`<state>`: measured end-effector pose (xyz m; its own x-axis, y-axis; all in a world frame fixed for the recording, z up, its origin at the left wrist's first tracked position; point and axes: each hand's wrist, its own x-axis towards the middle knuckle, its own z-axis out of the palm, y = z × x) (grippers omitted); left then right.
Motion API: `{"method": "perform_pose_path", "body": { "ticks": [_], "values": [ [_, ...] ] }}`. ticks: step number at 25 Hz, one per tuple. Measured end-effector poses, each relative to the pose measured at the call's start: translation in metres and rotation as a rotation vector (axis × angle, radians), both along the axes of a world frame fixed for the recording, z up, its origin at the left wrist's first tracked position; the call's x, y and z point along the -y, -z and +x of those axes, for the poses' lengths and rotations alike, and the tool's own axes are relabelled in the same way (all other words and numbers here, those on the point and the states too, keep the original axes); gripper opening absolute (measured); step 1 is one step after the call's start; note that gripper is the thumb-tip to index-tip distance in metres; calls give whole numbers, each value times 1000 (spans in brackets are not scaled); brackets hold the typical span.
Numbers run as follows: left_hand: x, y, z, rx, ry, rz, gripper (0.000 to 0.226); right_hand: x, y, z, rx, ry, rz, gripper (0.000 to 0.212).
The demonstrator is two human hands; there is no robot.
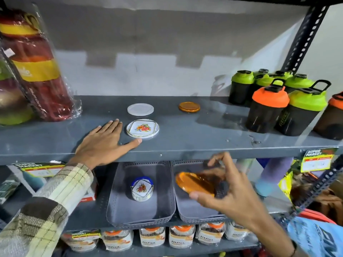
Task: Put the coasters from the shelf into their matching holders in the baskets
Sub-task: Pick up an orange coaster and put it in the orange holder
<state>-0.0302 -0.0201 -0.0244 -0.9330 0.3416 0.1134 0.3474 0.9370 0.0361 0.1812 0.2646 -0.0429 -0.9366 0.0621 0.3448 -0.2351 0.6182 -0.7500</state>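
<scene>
On the grey shelf (185, 138) lie a floral white coaster stack (143, 128), a plain white coaster (140, 109) behind it, and an orange coaster stack (189, 107) to the right. My left hand (105, 143) rests flat on the shelf, fingers spread, thumb tip touching the floral stack's front edge. Below, the left grey basket (118, 206) holds a blue holder with floral coasters (142, 188). My right hand (222, 190) grips an orange coaster (194, 184) over the right grey basket (196, 216), against a dark holder (221, 189) partly hidden by my fingers.
Green- and orange-lidded shaker bottles (269, 110) crowd the shelf's right end. Wrapped red and yellow bottles (37, 71) stand at the left. Packaged jars (152, 236) line the level below the baskets. A perforated metal upright (308, 34) frames the right side.
</scene>
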Motion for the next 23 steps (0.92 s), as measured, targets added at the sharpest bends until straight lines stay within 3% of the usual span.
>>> {"method": "perform_pose_path", "body": {
  "ticks": [9, 12, 17, 23],
  "values": [
    [0, -2, 2, -36, 11, -10, 127, -81, 183, -126, 447, 339, 36, 95],
    [0, -2, 1, -38, 9, -5, 125, -87, 208, -147, 520, 377, -59, 106],
    [1, -1, 0, -45, 15, 1, 125, -85, 228, -164, 609, 385, 14, 98],
    [0, -1, 2, -44, 5, 1, 125, -86, 240, -167, 575, 392, 74, 95]
  ]
}}
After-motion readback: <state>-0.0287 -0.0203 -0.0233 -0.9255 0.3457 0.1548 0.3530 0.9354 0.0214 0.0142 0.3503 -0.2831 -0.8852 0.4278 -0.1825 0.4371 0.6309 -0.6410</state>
